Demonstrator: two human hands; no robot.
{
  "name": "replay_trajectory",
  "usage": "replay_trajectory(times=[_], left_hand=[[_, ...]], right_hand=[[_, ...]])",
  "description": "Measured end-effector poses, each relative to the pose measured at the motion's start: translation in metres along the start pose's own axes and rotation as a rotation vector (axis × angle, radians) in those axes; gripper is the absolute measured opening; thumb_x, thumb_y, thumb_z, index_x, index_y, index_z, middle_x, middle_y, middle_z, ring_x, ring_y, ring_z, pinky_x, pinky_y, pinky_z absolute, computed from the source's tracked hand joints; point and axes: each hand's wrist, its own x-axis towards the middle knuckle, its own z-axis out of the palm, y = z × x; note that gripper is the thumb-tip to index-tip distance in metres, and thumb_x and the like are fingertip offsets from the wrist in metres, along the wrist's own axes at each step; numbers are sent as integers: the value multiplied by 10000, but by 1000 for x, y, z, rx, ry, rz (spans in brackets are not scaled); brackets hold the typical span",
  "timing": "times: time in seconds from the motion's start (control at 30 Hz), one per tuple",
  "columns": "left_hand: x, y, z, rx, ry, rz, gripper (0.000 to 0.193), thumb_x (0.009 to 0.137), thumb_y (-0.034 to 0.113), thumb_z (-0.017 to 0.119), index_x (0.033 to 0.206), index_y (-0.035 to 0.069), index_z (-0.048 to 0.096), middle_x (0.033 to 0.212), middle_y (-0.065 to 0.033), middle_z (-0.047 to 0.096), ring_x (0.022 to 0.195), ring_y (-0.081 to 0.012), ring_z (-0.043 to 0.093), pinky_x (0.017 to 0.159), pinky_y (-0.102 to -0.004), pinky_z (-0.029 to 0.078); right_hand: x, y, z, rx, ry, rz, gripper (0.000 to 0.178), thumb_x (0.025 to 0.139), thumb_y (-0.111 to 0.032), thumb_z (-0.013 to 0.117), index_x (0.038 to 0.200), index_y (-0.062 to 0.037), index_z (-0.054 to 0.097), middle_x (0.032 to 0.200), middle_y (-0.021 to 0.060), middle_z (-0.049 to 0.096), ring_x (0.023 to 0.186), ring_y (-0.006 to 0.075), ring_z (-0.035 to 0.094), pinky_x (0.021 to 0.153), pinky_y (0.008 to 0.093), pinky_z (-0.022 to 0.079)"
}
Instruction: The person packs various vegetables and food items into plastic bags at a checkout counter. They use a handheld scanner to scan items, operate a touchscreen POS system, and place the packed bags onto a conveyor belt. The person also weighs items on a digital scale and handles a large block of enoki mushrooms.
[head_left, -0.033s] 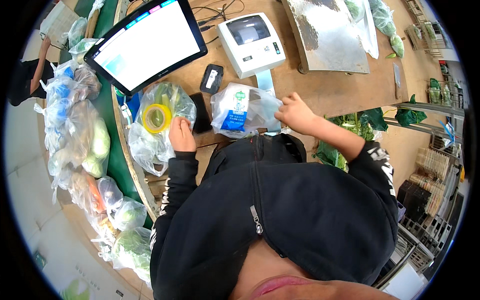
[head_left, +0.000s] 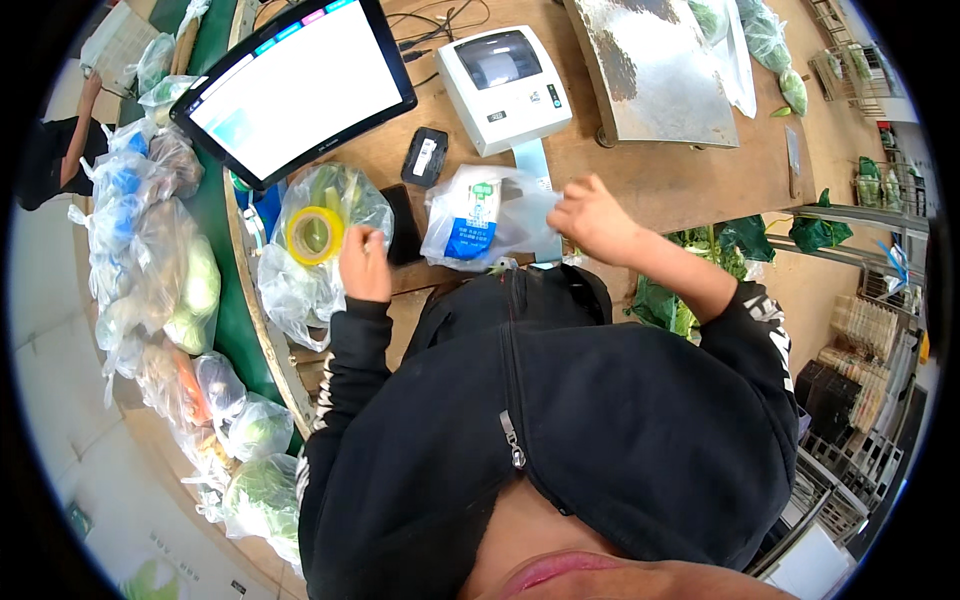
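My right hand [head_left: 592,224] is closed in a pinch at the right edge of a clear plastic bag [head_left: 445,240]. The bag holds a white, green and blue packet [head_left: 478,218] and lies on the table in front of my body. My left hand [head_left: 365,264] is closed with curled fingers; whatever is in them, if anything, is hidden. Just left of it, a yellow tape roll [head_left: 314,236] lies on another clear bag [head_left: 345,190] with green vegetables inside. Between my left hand and the packet bag is a flat black object [head_left: 401,222].
A tilted screen [head_left: 295,90] and a white label printer [head_left: 502,90] stand beyond my hands, with a label strip [head_left: 535,165] coming from the printer. A metal scale platform [head_left: 655,75] sits at right. Bagged vegetables [head_left: 195,280] line the left. Another person [head_left: 65,160] is far left.
My left hand has risen slightly and its fingers are more tightly curled. My right hand has shifted a little away from me, and the packet bag has changed shape slightly.
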Motion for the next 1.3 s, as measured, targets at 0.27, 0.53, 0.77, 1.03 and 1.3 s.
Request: replay_trajectory(times=[0.27,0.53,0.77,1.03,1.3], left_hand=[[20,-33,83,290,-343,22,277,899,292,691,941,25,629,845,-187,704,779,-368,683,714,-427,532],[11,179,-23,-119,-327,406,228,1026,164,585,892,-17,623,663,-80,582,640,-109,546,609,-308,449],[39,179,-56,-272,-116,401,139,963,89,654,1071,7,624,969,-65,612,827,-132,602,746,-273,495],[36,-30,26,461,-350,112,429,836,321,784,1090,9,635,929,-154,657,981,-374,629,871,-479,492],[19,113,-23,-273,-460,-38,115,993,131,579,975,26,624,873,-6,651,737,-79,562,684,-253,477]], right_hand=[[68,-9,-13,-34,243,-121,73,797,-89,620,839,-100,561,814,62,636,910,248,607,916,392,469],[75,-75,-87,879,638,8,307,817,-18,766,1097,-23,642,891,106,633,734,218,617,657,333,502],[89,-77,-117,756,559,-40,85,875,-30,696,942,-29,643,849,122,587,743,306,606,649,381,480],[77,-86,-56,778,325,-291,175,832,-106,791,896,-71,632,790,78,576,708,284,614,631,376,488],[39,-44,-45,835,600,129,382,814,-99,782,1172,-86,651,1085,76,710,835,258,693,714,344,535]])
